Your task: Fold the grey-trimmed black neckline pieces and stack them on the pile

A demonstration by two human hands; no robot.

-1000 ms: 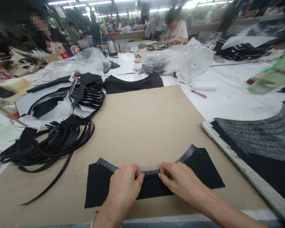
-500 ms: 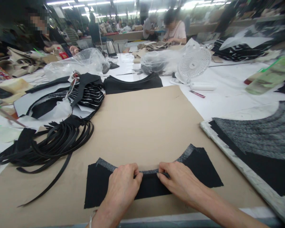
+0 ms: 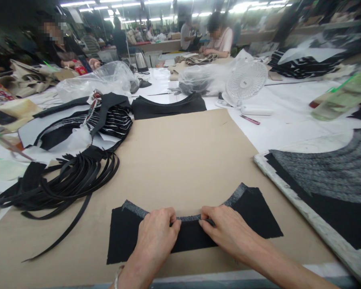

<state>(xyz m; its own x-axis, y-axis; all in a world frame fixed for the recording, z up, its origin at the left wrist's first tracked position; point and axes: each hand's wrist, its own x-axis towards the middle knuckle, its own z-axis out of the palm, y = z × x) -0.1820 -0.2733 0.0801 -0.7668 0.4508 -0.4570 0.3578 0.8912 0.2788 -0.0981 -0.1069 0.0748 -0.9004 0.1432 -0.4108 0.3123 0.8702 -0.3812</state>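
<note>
A black fabric panel (image 3: 192, 237) with a curved upper edge lies flat before me. Along that curve runs a speckled grey band (image 3: 235, 196), seen at both ends and between my hands. My left hand (image 3: 158, 228) pinches the edge left of the curve's middle, thumb against fingers. Just to the right, my right hand (image 3: 222, 222) pinches the same edge in the same way. A short stretch of the edge shows between the two. What lies right under the fingertips is hidden.
Brown board (image 3: 186, 160) lies under the panel. On the left are black strips (image 3: 75, 180) in a looped bundle. A white-edged board (image 3: 291, 192) with black pieces stands right. Farther back are a small fan (image 3: 246, 80), a pink-handled cutter (image 3: 250, 119) and stacked black panels (image 3: 168, 108).
Both hands hold almost the same place on the panel's edge, with hardly any shift. In the background, a person in a light top has leaned slightly to the left.
</note>
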